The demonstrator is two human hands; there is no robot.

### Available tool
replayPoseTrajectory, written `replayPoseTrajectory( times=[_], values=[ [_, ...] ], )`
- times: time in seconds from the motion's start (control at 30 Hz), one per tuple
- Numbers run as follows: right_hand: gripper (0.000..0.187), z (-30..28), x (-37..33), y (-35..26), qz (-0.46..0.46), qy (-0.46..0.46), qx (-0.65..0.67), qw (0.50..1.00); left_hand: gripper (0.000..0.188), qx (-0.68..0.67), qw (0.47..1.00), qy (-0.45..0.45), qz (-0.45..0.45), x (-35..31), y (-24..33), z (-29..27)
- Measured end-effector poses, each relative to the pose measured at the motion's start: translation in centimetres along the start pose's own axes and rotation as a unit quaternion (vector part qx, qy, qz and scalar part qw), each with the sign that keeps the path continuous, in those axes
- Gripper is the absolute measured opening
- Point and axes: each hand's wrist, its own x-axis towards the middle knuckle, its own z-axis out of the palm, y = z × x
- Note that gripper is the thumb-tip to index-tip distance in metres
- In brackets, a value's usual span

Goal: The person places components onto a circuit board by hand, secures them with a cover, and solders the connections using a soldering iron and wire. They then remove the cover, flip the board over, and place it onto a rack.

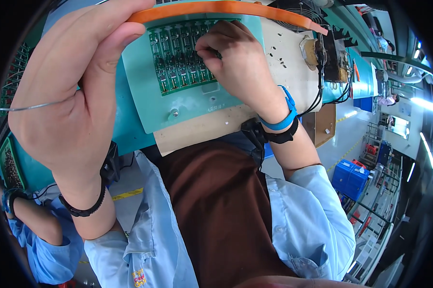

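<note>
Inward from the near edge of the desk (136,138), a green circuit-board panel (178,60) lies under the nearer right hand (238,60), its boards pointing lengthwise toward that edge; fingertips pinched, contents hidden. The left hand (67,91) pinches an orange strip (226,6).

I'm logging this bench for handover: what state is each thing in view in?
Bare left hand: closed on a long, narrow orange strip
Orange strip: held near one end
Green rectangular circuit-board panel: lying flat, fitted with components
Bare right hand: fingers drawn together over the panel; anything held is hidden
Blue band: fastened around the right wrist
Green tray: holding many small parts
White tube lights: lit
</note>
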Motion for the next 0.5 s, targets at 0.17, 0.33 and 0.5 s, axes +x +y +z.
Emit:
replayPoseTrajectory(
  times=[0.17,0.33,0.5],
  values=[
    [0.011,-0.4,0.0,0.0,-0.003,-0.004,-0.001,1.0,0.021,-0.008,1.0,0.005,0.022,0.2,-0.1,0.1],
    [0.01,-0.2,0.1,-0.9,0.026,0.018,-0.013,0.999,0.021,0.005,1.0,-0.005,0.004,0.0,0.1,0.1],
    [0.01,0.6,0.4,-1.1,0.006,0.022,-0.009,1.0,0.021,0.023,0.998,-0.052,0.021,0.8,-0.8,-1.3]
  ],
)
